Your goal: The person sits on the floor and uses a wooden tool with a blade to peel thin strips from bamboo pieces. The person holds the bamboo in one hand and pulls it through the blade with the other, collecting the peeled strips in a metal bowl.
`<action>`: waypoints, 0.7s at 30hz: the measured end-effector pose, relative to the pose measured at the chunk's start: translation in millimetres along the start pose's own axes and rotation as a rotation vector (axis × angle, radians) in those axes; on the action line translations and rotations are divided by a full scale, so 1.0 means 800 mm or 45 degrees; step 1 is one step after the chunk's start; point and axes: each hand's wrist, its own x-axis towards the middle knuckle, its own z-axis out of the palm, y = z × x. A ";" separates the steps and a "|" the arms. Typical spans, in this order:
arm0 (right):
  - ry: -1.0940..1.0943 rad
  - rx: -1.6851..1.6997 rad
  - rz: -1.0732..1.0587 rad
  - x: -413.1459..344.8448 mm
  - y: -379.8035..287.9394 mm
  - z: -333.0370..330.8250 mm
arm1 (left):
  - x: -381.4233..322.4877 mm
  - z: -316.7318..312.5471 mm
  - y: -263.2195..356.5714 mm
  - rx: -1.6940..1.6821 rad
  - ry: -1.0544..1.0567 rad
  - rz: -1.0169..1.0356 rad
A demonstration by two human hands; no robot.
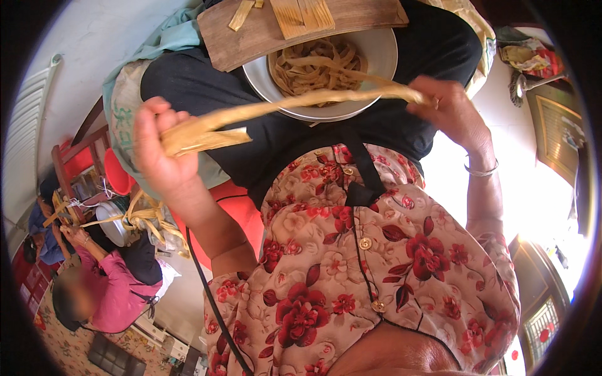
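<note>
My left hand (164, 145) is closed around one end of a flat, pale tan strip (291, 102), with a short folded length sticking out of the fist. The strip runs across my lap to my right hand (442, 105), whose fingers pinch it. Just beyond it, a white basin (390, 56) between my knees holds a loose, tangled coil of similar brown strip (312, 70). A curved wooden board (254, 40) lies over the basin's far side, bearing a lighter wooden block (301, 19) and a small flat piece (241, 15). The strip's material cannot be told.
At lower left a person in a pink top (113, 291) handles similar strips beside a white bucket (113, 223). Another person in blue (44, 235) is behind. A red chair frame (80, 160) and red basin (117, 171) stand near my left side. A black cable (207, 286) hangs by my left arm.
</note>
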 end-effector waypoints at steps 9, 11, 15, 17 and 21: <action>0.235 0.700 -0.601 0.041 -0.104 0.113 | -0.014 0.096 -0.081 -0.550 0.099 -0.183; -0.060 0.923 -0.356 0.057 -0.105 0.136 | -0.021 0.102 -0.096 -0.422 0.215 -0.122; -0.045 0.311 -0.579 0.044 -0.086 0.117 | -0.022 0.076 -0.104 1.546 0.283 0.520; 0.071 0.220 -0.650 0.041 -0.080 0.114 | -0.012 0.084 -0.094 1.871 0.056 0.946; 0.277 0.167 -0.783 0.038 -0.083 0.069 | -0.030 0.104 -0.111 0.829 -0.555 -0.160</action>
